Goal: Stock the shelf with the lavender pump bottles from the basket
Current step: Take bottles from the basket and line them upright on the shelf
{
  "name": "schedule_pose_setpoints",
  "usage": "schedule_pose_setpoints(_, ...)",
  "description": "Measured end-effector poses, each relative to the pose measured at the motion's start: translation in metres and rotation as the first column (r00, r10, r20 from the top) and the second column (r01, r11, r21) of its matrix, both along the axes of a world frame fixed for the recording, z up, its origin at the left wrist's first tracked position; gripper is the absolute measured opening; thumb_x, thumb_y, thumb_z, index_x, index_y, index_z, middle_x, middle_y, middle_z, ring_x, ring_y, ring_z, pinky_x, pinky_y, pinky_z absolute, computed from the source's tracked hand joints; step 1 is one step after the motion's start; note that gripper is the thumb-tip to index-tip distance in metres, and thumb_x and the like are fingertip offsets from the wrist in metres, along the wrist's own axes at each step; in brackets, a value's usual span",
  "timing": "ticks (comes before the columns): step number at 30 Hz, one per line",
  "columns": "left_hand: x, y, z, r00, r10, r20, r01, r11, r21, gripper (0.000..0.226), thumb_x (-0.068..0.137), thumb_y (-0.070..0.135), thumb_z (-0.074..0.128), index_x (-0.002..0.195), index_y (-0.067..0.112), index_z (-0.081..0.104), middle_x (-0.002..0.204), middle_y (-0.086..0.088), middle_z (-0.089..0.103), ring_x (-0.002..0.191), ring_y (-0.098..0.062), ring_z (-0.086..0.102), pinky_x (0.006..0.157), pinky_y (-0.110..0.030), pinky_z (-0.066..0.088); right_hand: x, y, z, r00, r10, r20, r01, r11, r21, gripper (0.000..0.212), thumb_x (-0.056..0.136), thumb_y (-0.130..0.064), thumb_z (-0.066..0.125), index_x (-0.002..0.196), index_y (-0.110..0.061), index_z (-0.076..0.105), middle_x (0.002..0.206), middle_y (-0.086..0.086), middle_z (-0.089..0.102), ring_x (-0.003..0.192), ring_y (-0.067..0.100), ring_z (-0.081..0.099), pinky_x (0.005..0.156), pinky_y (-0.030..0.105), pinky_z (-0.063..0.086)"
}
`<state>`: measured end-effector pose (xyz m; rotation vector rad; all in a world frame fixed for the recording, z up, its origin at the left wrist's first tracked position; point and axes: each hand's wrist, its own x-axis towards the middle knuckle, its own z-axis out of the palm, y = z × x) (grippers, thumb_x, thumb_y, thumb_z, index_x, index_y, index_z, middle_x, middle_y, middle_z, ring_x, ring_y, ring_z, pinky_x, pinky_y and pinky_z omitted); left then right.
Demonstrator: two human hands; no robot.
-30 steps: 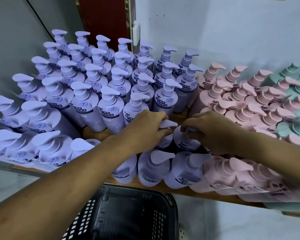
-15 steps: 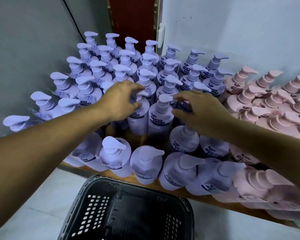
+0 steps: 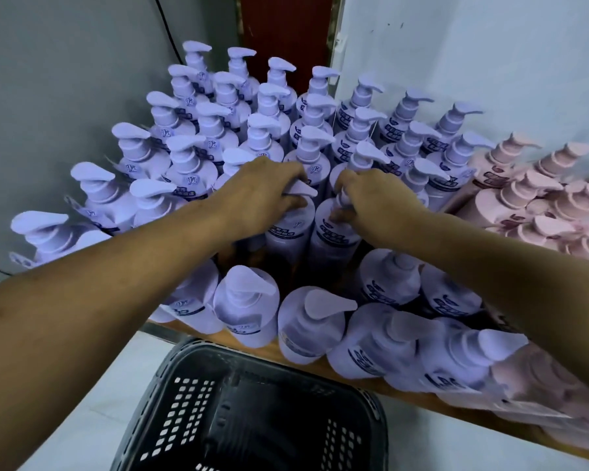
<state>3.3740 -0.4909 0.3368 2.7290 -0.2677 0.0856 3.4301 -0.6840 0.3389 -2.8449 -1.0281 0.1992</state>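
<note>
On the wooden shelf [image 3: 473, 416], lavender pump bottles [image 3: 191, 164] crowd back, left and front; a narrow bare gap [image 3: 286, 270] opens mid-shelf; pink bottles [image 3: 524, 205] block the right.

Each lavender bottle [image 3: 191, 171] carries a small white round mark with one Chinese character, perhaps 发. It shows clearly on the bottles to the left of the left hand [image 3: 259, 198] and just beyond it. The dark blue label band [image 3: 334, 229] beside the right hand [image 3: 381, 205] has white characters, too blurred to read. On a front bottle [image 3: 442, 382] below the right hand, big dark letters look like "Lae".
</note>
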Motion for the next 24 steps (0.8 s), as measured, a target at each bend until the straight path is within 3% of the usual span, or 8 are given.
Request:
schedule_pose_setpoints(3,-0.008,-0.003,0.002,1.000,-0.023,0.005,0.023,0.998,0.059,0.028,0.094,0.030,0.059,0.096,0.002,0.057,0.089,-0.014,0.062,0.089,-0.035,0.055,0.075,-0.040,0.039,-0.009,0.000,0.004,1.000,-0.002,0.010,0.002,1.000,0.010,0.025,0.093,-0.033,0.057,0.096,-0.009,0.050,0.087,0.012,0.055,0.070,0.031,0.051,0.057,0.037,0.044)
schedule_pose_setpoints(7,-0.020,-0.001,0.004,0.998,-0.055,0.009,0.054,0.994,0.096,0.028,0.095,0.027,0.056,0.103,0.000,0.058,0.097,-0.016,0.063,0.092,-0.034,0.055,0.077,-0.038,0.037,-0.023,-0.003,0.003,0.995,0.084,0.044,-0.083,0.996,-0.021,0.020,0.089,-0.024,0.058,0.099,-0.009,0.051,0.088,0.011,0.055,0.075,0.035,0.055,0.054,0.033,0.035)
schedule_pose_setpoints(11,-0.029,0.002,0.005,0.998,-0.066,0.009,0.065,0.991,0.114,0.026,0.095,0.029,0.055,0.097,0.004,0.057,0.093,-0.014,0.063,0.090,-0.034,0.055,0.071,-0.037,0.035,-0.033,-0.004,0.000,0.988,0.135,0.070,-0.134,0.991,-0.012,0.020,0.088,-0.023,0.062,0.100,-0.010,0.053,0.087,0.009,0.056,0.071,0.032,0.052,0.055,0.033,0.038)
schedule_pose_setpoints(15,-0.035,0.006,0.004,0.998,-0.070,-0.008,0.071,0.992,0.109,0.029,0.094,0.032,0.057,0.099,0.004,0.057,0.092,-0.014,0.063,0.089,-0.034,0.055,0.075,-0.042,0.042,-0.041,-0.003,0.000,0.990,0.140,0.019,-0.140,0.990,0.007,0.022,0.091,-0.028,0.060,0.096,-0.009,0.050,0.077,0.005,0.046,0.063,0.028,0.042,0.056,0.034,0.038)
schedule_pose_setpoints(19,-0.036,0.009,0.006,0.996,-0.083,-0.030,0.085,0.994,0.069,0.024,0.092,0.031,0.061,0.104,0.010,0.061,0.098,-0.011,0.066,0.095,-0.031,0.058,0.076,-0.036,0.042,-0.045,0.000,0.005,0.989,0.148,-0.011,-0.148,0.989,0.014,0.019,0.086,-0.022,0.059,0.088,-0.010,0.045,0.069,0.003,0.039,0.059,0.027,0.039,0.051,0.033,0.035)
schedule_pose_setpoints(24,-0.038,0.014,0.008,0.993,-0.097,-0.073,0.103,0.990,0.091,0.026,0.091,0.035,0.061,0.102,0.012,0.061,0.092,-0.010,0.065,0.089,-0.029,0.056,0.072,-0.037,0.042,-0.045,0.001,0.005,0.992,0.113,-0.049,-0.111,0.993,0.044,0.012,0.086,-0.019,0.057,0.089,-0.010,0.051,0.066,-0.001,0.038,0.055,0.018,0.035,0.051,0.029,0.028)
